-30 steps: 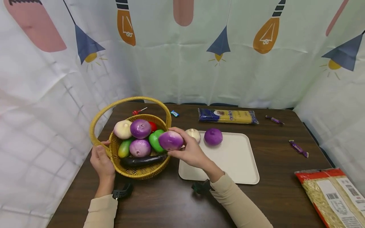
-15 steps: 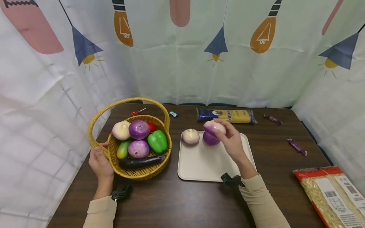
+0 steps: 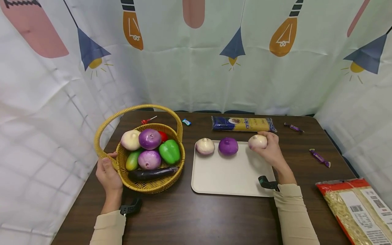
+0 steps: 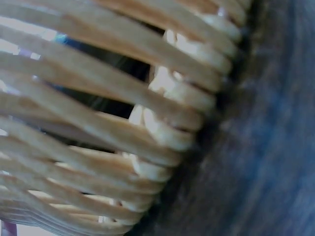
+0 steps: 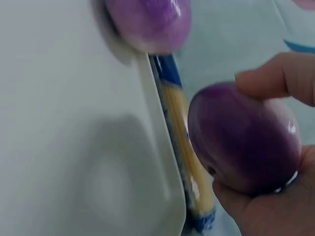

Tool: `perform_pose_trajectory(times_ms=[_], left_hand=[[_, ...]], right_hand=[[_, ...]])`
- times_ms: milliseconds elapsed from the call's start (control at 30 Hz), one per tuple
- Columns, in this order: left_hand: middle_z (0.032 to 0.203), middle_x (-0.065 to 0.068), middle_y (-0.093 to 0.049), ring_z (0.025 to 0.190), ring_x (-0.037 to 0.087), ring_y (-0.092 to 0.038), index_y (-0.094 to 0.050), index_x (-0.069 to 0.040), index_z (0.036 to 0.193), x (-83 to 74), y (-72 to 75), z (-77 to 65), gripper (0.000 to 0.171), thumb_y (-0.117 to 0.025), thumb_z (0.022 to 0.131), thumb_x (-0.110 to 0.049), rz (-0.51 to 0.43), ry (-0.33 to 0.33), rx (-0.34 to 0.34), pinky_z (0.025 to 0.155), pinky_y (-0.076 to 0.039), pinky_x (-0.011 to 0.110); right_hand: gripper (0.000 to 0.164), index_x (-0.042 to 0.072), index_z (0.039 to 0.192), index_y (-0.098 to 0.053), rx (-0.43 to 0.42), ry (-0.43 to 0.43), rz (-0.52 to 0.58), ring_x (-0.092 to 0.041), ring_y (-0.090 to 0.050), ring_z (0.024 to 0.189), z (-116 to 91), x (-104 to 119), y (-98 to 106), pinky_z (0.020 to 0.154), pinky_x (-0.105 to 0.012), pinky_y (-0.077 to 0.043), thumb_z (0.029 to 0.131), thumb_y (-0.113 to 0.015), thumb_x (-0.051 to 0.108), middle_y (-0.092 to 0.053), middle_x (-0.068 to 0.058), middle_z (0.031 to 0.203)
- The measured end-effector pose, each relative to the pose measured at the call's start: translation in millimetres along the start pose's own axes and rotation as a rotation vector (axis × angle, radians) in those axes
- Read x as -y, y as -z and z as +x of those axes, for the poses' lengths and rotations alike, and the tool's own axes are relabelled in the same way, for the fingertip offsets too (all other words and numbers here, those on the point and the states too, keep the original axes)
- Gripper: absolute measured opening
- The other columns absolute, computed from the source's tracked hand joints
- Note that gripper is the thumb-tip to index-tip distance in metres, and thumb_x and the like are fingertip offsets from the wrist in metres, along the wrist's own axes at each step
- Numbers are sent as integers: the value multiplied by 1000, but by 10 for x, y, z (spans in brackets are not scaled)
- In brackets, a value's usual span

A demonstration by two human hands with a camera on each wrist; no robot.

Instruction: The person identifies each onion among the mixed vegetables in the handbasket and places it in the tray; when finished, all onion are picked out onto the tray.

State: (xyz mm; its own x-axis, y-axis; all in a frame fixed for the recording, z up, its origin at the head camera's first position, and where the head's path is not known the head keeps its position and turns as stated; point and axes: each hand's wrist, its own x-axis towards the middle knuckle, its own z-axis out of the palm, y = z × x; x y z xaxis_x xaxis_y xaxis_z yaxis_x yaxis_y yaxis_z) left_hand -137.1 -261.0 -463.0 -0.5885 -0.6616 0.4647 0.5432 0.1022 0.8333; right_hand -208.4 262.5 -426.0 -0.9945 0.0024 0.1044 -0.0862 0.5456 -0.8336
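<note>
My left hand (image 3: 108, 177) grips the yellow wicker basket (image 3: 147, 188) at its left side, where the arched handle meets the rim. In the left wrist view the basket's weave (image 4: 147, 103) fills the left side. Inside lie several onions, a green bell pepper (image 3: 169, 151), an eggplant (image 3: 151, 173), a yellow-green vegetable (image 3: 132, 161) and something red, partly hidden. My right hand (image 3: 273, 153) pinches a purple-and-white onion (image 5: 241, 140) between thumb and fingers, over the far right corner of the white tray (image 3: 226, 177). A pale onion (image 3: 205, 146) and a purple onion (image 3: 228, 146) sit along the tray's back edge.
Behind the tray lies a blue-and-yellow pasta pack (image 3: 244, 124). Two purple-wrapped candies (image 3: 320, 158) are at the right, and a red-and-clear food bag (image 3: 355, 207) at the front right. A lollipop (image 3: 148, 119) and a small blue candy (image 3: 186, 121) lie behind the basket.
My right hand has carried the onion from beside the basket, rightward past the two onions on the tray, to the tray's far right corner. My left hand has stayed on the basket.
</note>
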Motion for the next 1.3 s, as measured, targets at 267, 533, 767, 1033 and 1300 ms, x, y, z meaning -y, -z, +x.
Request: perform_pose_trajectory(times_ms=[267,533,767,1033,1300], left_hand=[[93,12,-66,82,20,-58,-59,18,104,24,-1,7,38,-44,103,-17,-46,-20,0,70,-44,23],[93,12,-66,81,20,-58,-60,18,103,34,9,6,39,-44,103,-17,-59,-17,-1,70,-44,23],[92,12,-66,81,20,-59,-59,19,102,38,3,9,38,-44,102,-17,-83,-23,-2,70,-45,24],[93,12,-66,77,20,-58,-61,16,103,23,9,7,39,-47,102,-20,-73,-6,8,68,-45,23],[93,11,-66,74,16,-58,-63,10,101,15,10,2,37,-47,103,-23,-30,14,4,65,-45,20]], right_hand=[[77,7,144,-37,175,-42,13,-34,-49,119,-5,-254,213,92,-44,-43,84,-78,32,-44,-20,139],[73,4,142,-39,195,-15,-39,-34,-50,114,-6,-315,248,86,-34,-45,85,-78,27,-46,-21,136],[69,2,139,-41,229,9,-58,-34,-50,110,-11,-354,229,83,-34,-44,84,-78,23,-45,-21,134],[71,4,143,-37,252,11,-31,-37,-50,122,4,-377,197,94,-43,-44,86,-77,20,-47,-22,139],[83,2,151,-27,246,-15,-27,-44,-41,131,-16,-351,240,101,-58,-39,87,-75,25,-33,-25,151]])
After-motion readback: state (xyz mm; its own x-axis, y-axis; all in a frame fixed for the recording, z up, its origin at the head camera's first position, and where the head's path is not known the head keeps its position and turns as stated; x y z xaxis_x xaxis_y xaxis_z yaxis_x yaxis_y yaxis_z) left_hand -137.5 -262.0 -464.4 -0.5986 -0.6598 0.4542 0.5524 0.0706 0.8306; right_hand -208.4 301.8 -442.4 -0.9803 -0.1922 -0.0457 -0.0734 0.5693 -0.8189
